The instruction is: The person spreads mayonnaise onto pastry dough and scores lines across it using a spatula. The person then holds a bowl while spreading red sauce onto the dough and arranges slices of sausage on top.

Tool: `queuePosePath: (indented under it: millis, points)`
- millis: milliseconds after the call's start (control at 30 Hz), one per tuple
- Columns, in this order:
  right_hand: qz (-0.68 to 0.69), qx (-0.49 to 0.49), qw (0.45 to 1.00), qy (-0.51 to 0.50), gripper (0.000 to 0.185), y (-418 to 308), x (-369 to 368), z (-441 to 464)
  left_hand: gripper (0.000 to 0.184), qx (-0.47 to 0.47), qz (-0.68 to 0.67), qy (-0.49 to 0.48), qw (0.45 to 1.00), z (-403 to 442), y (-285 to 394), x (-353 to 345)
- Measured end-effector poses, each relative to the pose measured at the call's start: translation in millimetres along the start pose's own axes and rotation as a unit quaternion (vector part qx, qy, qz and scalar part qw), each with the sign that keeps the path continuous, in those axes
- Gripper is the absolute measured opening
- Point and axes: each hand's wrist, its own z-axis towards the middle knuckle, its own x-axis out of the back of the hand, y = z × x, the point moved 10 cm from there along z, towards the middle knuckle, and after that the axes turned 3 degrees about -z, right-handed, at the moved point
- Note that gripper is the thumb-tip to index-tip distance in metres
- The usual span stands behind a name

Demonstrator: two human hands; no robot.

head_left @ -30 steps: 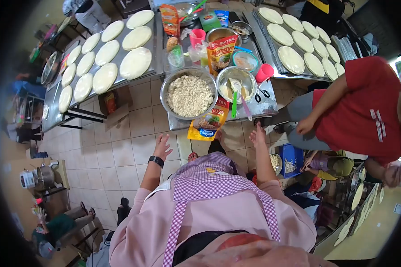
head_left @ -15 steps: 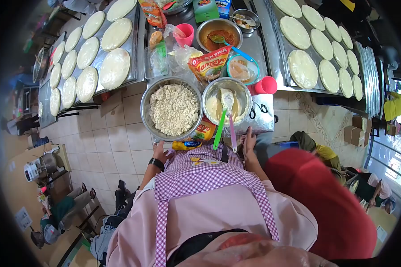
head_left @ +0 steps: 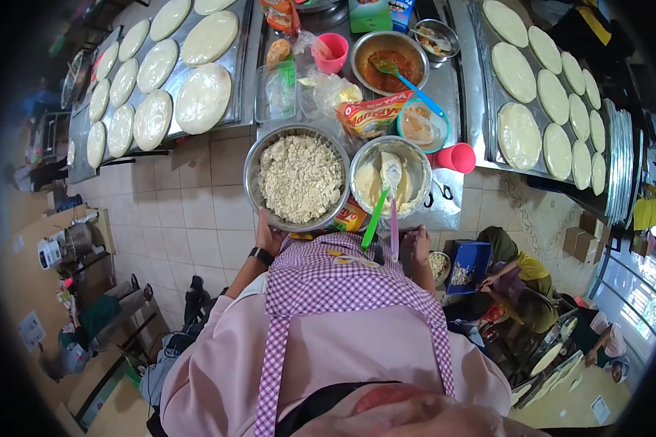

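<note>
My left hand is at the lower left side of a metal bowl of pale, crumbly food, its fingers extended by the rim with nothing visible in them. My right hand rests by the table's front edge, below a pair of scissors, fingers loosely apart and apparently empty. Between the hands and farther in stands a smaller metal bowl of creamy mixture. A green-handled utensil and a pink-handled utensil lean out of it towards me. A yellow packet lies partly hidden between the bowls.
Behind the bowls are a red Mamayo packet, a bowl of red sauce, a tub and pink cups. Trays of flat dough rounds stand on both sides. At right, a person sits by a blue tray.
The view has shifted, so the table appears farther right. My left hand has come closer to the large bowl. A red-clad figure at right has left, uncovering the blue tray and seated person.
</note>
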Motion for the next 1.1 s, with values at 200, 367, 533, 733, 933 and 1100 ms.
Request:
queuePosePath:
  millis: [200,367,533,733,933,1100]
  points:
    - [0.008,0.022,1.0,0.015,0.013,-6,3,-25,0.07,-0.007,0.001,-0.049,0.999,-6,11,-17]
    - [-0.129,0.088,0.969,-0.193,0.019,-6,-58,-48,0.065,-0.048,-0.012,-0.031,0.998,9,30,-11]
    - [-0.2,0.284,0.9,-0.264,0.017,-1,-88,-55,0.039,0.008,0.253,-0.062,0.966,42,-1,24]
    - [-0.159,0.028,0.941,-0.297,0.016,10,-118,-72,0.037,-0.13,0.463,-0.203,0.853,45,-28,-7]
    - [-0.24,0.097,0.913,-0.317,0.016,15,-138,-66,0.033,-0.235,0.675,-0.135,0.686,33,-20,-41]
    - [-0.169,0.164,0.904,-0.356,0.018,1,-144,-71,0.022,-0.349,0.603,-0.025,0.716,24,16,-39]
